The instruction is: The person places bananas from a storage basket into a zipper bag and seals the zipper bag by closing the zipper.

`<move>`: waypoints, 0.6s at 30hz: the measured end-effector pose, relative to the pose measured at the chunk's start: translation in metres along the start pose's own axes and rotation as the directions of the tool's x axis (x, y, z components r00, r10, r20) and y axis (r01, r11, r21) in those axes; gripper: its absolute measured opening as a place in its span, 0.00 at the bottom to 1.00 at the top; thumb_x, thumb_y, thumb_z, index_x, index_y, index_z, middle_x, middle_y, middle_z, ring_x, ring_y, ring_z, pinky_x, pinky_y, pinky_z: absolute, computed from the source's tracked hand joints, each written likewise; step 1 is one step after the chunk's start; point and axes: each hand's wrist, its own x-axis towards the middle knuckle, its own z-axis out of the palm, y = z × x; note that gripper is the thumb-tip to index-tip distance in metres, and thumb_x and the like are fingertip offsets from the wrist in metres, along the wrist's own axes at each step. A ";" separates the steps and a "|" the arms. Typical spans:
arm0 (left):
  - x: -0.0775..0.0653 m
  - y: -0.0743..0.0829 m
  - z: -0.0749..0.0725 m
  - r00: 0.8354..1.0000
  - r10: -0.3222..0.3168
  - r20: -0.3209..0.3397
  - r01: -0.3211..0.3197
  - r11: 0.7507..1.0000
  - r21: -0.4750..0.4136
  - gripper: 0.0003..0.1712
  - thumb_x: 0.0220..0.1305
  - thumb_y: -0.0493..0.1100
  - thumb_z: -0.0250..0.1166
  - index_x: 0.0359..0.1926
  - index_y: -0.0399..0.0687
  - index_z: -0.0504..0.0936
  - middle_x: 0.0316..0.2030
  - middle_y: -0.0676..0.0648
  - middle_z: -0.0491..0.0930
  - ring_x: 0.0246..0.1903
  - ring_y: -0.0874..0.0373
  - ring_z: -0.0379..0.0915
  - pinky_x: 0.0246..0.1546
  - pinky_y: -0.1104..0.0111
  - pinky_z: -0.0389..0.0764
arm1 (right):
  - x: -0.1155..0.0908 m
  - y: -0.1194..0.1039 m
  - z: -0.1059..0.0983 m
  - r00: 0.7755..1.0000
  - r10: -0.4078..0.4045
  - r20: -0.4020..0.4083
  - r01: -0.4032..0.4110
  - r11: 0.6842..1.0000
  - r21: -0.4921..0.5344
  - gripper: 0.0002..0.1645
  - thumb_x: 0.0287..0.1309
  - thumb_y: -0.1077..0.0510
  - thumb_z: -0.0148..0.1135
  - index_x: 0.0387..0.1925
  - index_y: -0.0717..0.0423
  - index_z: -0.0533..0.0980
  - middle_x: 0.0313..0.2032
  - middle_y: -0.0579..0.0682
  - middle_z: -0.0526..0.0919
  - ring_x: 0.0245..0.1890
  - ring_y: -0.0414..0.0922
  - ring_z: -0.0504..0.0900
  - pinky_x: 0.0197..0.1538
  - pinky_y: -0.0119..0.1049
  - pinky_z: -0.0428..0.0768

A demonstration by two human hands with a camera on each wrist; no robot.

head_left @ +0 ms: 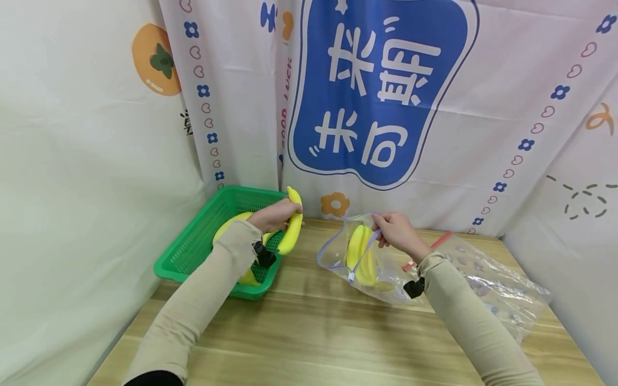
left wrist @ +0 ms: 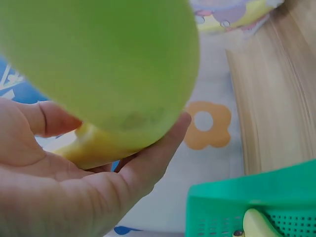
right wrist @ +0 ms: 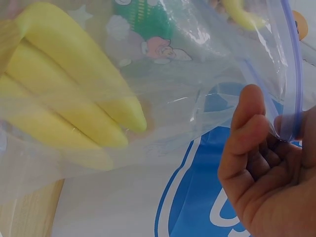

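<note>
My left hand grips a single yellow banana just above the right rim of the green basket. Up close in the left wrist view, the banana lies between thumb and fingers, its near end blurred. My right hand pinches the purple edge of a clear zip bag, whose mouth gapes toward the left. Inside the bag is a bunch of bananas, seen through the plastic in the right wrist view too. More yellow fruit sits in the basket, partly hidden by my left arm.
A second clear bag with a red zip strip lies flat on the wooden table, right of the first and partly behind my right forearm. Printed cloth hangs right behind the table's back edge.
</note>
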 end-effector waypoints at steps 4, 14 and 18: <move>0.000 0.003 0.007 1.000 0.016 0.001 -0.016 1.000 -0.004 0.22 0.67 0.36 0.45 0.60 0.39 0.54 0.50 0.34 0.66 0.46 0.45 0.69 0.44 0.55 0.73 | 0.001 0.001 0.001 1.000 -0.005 -0.003 0.005 1.000 0.004 0.26 0.71 0.50 0.46 0.26 0.65 0.77 0.15 0.51 0.76 0.15 0.47 0.78 0.21 0.36 0.77; 0.005 0.006 0.025 0.998 0.059 0.018 -0.057 0.991 -0.120 0.33 0.70 0.35 0.48 0.70 0.44 0.44 0.59 0.34 0.60 0.56 0.42 0.66 0.57 0.50 0.68 | 0.002 0.002 0.001 1.000 0.002 0.003 -0.002 1.000 -0.010 0.26 0.71 0.49 0.45 0.27 0.64 0.78 0.16 0.51 0.77 0.18 0.52 0.80 0.22 0.37 0.78; 0.006 0.007 0.034 0.996 0.077 0.034 -0.071 0.985 -0.159 0.37 0.70 0.34 0.50 0.72 0.46 0.40 0.60 0.34 0.59 0.58 0.40 0.64 0.57 0.48 0.68 | 0.002 0.000 0.000 1.000 0.007 0.004 -0.006 1.000 -0.011 0.26 0.70 0.49 0.46 0.27 0.65 0.78 0.16 0.51 0.77 0.20 0.55 0.80 0.22 0.37 0.78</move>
